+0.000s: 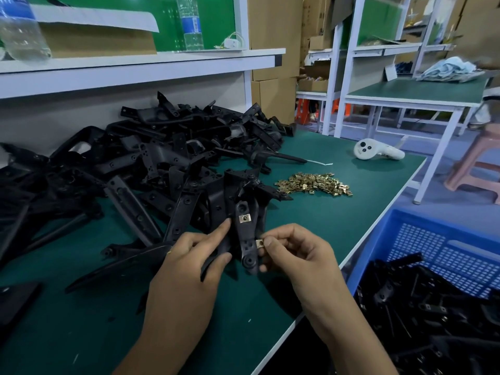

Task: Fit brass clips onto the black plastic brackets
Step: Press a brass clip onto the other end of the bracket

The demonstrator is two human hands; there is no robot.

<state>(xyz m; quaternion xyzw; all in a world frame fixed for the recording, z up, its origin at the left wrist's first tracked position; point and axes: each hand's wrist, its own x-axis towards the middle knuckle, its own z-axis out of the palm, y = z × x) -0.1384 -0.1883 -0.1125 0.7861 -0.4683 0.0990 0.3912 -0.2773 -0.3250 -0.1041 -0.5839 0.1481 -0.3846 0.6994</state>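
Note:
My left hand [189, 255] grips a black plastic bracket [244, 236] upright above the green table, index finger stretched along its left side. One brass clip [244, 218] sits fitted on the bracket's upper part. My right hand [292, 253] pinches a second brass clip [259, 243] between thumb and forefinger, touching the bracket's right edge lower down. A heap of loose brass clips [315, 184] lies on the mat behind my hands. A big pile of black brackets [151, 163] covers the table's left and back.
A blue plastic crate [443, 255] holding brackets with clips stands below the table's right edge. A white handheld controller [377, 150] lies at the far right of the table [338, 220]. A shelf with water bottles [190, 23] runs above the pile. A pink stool [479, 163] stands on the right.

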